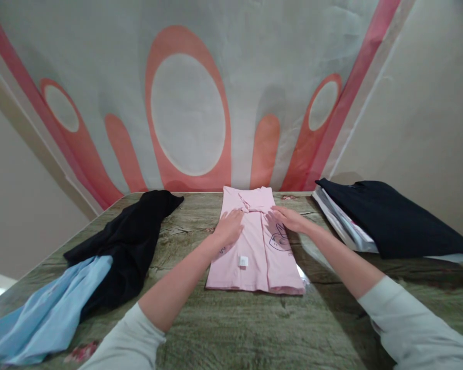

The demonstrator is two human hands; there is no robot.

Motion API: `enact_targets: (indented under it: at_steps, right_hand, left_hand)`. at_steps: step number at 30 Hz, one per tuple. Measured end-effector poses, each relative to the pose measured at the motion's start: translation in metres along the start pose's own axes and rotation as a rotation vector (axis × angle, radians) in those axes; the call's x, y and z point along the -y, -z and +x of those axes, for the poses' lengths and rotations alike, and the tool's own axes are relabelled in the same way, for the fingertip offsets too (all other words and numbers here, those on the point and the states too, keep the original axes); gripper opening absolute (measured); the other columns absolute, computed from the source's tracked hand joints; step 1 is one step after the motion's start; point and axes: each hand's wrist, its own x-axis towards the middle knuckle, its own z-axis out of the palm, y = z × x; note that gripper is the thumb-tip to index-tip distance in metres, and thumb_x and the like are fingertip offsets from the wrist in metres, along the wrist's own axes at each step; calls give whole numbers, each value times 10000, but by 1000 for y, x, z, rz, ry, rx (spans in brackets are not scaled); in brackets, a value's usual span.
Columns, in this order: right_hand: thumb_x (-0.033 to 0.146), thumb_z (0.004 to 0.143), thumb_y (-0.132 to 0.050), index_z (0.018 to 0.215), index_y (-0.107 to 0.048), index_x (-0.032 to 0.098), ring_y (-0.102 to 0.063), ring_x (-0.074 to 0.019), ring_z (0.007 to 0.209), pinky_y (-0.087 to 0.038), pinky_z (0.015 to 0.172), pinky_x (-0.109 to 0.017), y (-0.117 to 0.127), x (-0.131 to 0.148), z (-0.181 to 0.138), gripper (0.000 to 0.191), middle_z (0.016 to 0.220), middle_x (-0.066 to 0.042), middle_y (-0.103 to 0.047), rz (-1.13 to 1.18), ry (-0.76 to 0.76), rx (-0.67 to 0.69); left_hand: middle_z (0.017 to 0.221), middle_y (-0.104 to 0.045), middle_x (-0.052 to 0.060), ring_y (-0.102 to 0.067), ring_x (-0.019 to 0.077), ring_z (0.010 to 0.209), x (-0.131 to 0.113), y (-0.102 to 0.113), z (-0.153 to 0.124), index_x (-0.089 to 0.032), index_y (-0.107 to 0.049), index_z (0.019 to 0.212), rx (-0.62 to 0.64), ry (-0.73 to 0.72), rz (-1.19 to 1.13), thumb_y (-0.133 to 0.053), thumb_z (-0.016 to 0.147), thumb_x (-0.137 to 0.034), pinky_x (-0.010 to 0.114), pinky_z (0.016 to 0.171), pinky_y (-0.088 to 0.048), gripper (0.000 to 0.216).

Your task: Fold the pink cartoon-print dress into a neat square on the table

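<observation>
Sleeves (pixel 412 329) nearest; pink shirt (pixel 252 246) lengthwise toward wall (pixel 189 113).

Near side of the pink shirt (pixel 252 275): bare table (pixel 231 329), open lane between left forearm (pixel 181 282) and right forearm (pixel 339 257). Left of it: bare strip, forearm across; farther out, black garment (pixel 127 246) and blue cloth (pixel 61 308) block. Right: gap, forearm across; clothes stack (pixel 378 218) beyond. Far side: wall (pixel 189 113) blocks. Above it: slot between left hand (pixel 229 226) and right hand (pixel 289 218).
</observation>
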Motion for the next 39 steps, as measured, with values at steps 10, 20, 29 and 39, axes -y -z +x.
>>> enact_targets:
  at_steps: [10,20,29,39]
  right_hand:
    - [336,908,-270,1334,-390,163,-278,-193,1305,-184,1071,-397,-34,-3,17,476,1425,-68,-338,-157,-56,-55]
    - [358,910,-256,1333,-394,168,-285,-189,1298,-197,1062,-388,-32,-2,14,484,1419,-62,-348,-157,-52,-79]
    - [351,917,-280,1312,-423,159,-310,-192,1286,-203,1063,-388,-32,-4,14,462,1401,-70,-379,-160,-44,-99]
    - [352,920,-289,1311,-430,163,-310,-193,1286,-220,1056,-381,-31,-3,14,456,1405,-68,-373,-165,-58,-102]
  left_hand:
    - [1109,-572,76,-503,197,1034,-61,-5,-1,-189,-571,1106,-17,-365,-178,-329,916,-223,321,939,-361,310]
    - [1123,-577,79,-509,204,1037,-73,15,-38,-188,-600,1085,38,-529,-240,-403,904,-229,322,912,-382,271]
    - [1214,-542,88,-513,200,1094,-98,27,-55,-155,-563,1126,206,-676,-364,-501,791,-110,281,918,-402,344]
    - [1399,-364,89,-296,167,1303,-120,32,-65,-118,-351,1343,267,-705,-396,-270,934,-240,310,1078,-224,435]
